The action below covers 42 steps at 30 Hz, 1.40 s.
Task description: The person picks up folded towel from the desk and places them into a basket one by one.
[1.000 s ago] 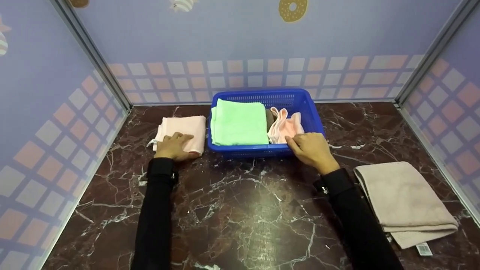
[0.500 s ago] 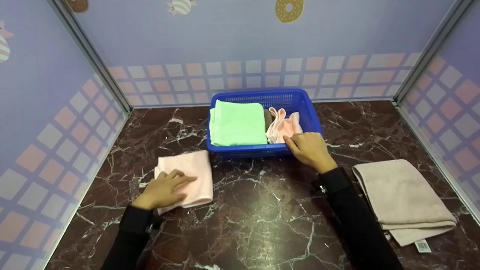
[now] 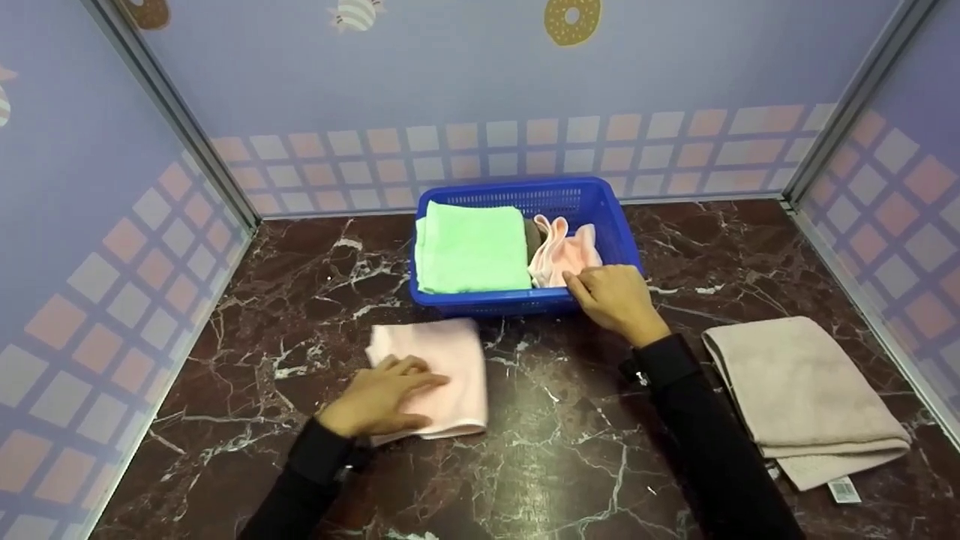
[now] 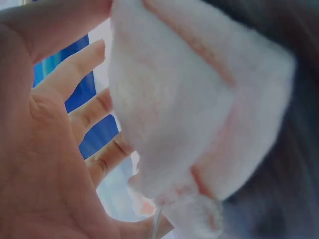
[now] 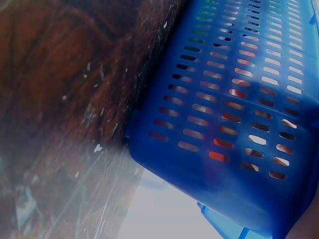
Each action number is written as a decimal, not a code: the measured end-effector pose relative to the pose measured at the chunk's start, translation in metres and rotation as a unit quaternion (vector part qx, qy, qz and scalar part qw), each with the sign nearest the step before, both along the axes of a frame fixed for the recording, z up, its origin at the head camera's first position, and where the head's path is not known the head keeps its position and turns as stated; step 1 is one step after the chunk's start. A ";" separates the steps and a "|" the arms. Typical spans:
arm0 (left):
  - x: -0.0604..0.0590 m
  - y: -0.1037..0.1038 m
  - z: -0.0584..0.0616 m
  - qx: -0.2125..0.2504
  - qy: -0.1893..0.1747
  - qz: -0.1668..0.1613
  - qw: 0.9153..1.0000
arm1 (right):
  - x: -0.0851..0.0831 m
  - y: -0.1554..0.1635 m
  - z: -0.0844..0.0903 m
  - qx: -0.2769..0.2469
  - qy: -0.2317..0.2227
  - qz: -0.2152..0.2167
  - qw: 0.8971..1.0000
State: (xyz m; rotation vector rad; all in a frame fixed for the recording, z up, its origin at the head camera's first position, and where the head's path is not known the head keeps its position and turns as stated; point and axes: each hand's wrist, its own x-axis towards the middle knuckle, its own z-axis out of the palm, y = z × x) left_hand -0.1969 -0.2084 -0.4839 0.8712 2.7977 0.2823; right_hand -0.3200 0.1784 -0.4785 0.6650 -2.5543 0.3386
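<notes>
L hand [image 3: 379,397] lies flat w/ fingers spread and straight, pressing on top of the folded pale pink terry towel [image 3: 442,371]; in the left wrist view the palm [image 4: 40,164] and fingers sit right against that towel's [image 4: 189,109] fluffy folded edge. Towel rests on the dark brown marble-look tabletop [image 3: 540,450], just in front of the blue perforated plastic basket [image 3: 592,195], nr its front-left corner but not touching it.

R hand [image 3: 615,300] sits on the basket's front-right rim, fingers curled over the edge, fingertips touching the crumpled pink cloth [image 3: 566,251] inside; can't tell if it pinches the cloth or only the rim. Right wrist view shows just the basket's slotted wall [image 5: 239,109] close up, standing on the tabletop.

Inside the basket, left part: folded mint-green towel [image 3: 471,247], w/ the pink cloth beside it on the right. Further right on the tabletop, well apart from the basket: folded beige towel [image 3: 802,390] w/ a small white label [image 3: 844,489] at its near corner
</notes>
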 end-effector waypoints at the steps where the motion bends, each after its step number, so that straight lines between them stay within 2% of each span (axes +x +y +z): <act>1: -0.001 0.013 -0.001 -0.008 0.004 -0.008 1.000 | 0.000 0.000 0.000 0.000 0.002 0.000 1.000; 6: -0.008 0.079 -0.004 -0.052 0.021 -0.038 0.998 | -0.001 0.002 0.000 0.000 0.005 0.001 1.000; 9: -0.012 0.112 -0.006 -0.073 0.030 -0.049 0.996 | -0.001 0.002 -0.001 0.001 0.006 -0.001 1.000; 12: -0.013 0.130 -0.008 -0.069 0.032 -0.055 0.996 | -0.001 0.000 -0.001 0.001 0.002 0.001 1.000; 16: -0.013 0.131 -0.011 -0.018 0.024 -0.044 0.999 | 0.003 0.000 0.001 -0.026 0.008 0.020 0.999; 19: -0.013 0.123 -0.014 0.041 0.038 0.022 0.998 | 0.012 0.002 0.003 -0.069 0.035 0.046 0.996; 21: -0.012 0.118 -0.016 0.077 0.052 0.079 0.993 | 0.021 0.003 0.004 -0.095 0.063 0.060 0.992; 23: -0.011 0.115 -0.016 0.095 0.052 0.133 0.985 | 0.034 0.004 0.003 -0.106 0.083 0.070 0.988; 25: -0.009 0.115 -0.016 0.089 0.042 0.154 0.983 | 0.048 0.005 -0.001 -0.107 0.084 0.073 0.988; 27: -0.008 0.118 -0.014 0.078 0.032 0.159 0.984 | 0.062 0.003 -0.007 -0.104 0.039 0.062 0.992; 29: -0.007 0.122 -0.014 0.079 0.021 0.160 0.984 | 0.075 0.000 -0.013 -0.079 -0.041 0.034 0.995; 30: -0.007 0.124 -0.014 0.086 0.015 0.159 0.983 | 0.081 -0.003 -0.016 -0.063 -0.085 0.018 0.994; 32: -0.007 0.128 -0.014 0.111 -0.002 0.159 0.981 | 0.089 -0.009 -0.022 -0.031 -0.172 -0.008 0.985; 34: -0.007 0.132 -0.016 0.145 -0.017 0.151 0.978 | 0.095 -0.016 -0.026 -0.011 -0.230 -0.005 0.973; 35: -0.007 0.134 -0.017 0.160 -0.021 0.144 0.976 | 0.097 -0.019 -0.028 -0.015 -0.249 0.007 0.968; 38: -0.007 0.138 -0.021 0.196 -0.024 0.122 0.973 | 0.100 -0.025 -0.033 -0.050 -0.263 0.059 0.962; 42: -0.009 0.140 -0.024 0.237 -0.020 0.099 0.966 | 0.100 -0.025 -0.036 -0.078 -0.246 0.113 0.960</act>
